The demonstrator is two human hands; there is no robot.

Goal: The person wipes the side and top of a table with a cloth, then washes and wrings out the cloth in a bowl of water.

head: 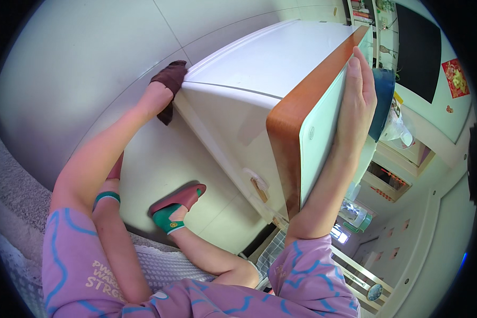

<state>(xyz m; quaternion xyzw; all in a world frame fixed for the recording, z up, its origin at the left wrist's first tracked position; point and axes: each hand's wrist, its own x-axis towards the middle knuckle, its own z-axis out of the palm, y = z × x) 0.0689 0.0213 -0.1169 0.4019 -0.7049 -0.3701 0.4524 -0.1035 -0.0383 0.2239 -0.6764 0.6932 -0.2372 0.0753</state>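
Observation:
My left hand holds a dark brown cloth against the lower corner of a white cabinet-like table. Part of the cloth hangs below the fingers. My right hand lies with straight fingers along the white top of the same piece of furniture, close to its brown wood-look edge, and holds nothing. The right forearm rests across the top's near corner.
A dark blue container, a clear plastic bag and a clear jug with a green lid stand beyond my right arm. My feet, in reddish slippers, are on the tiled floor. A grey fabric seat edge is at left.

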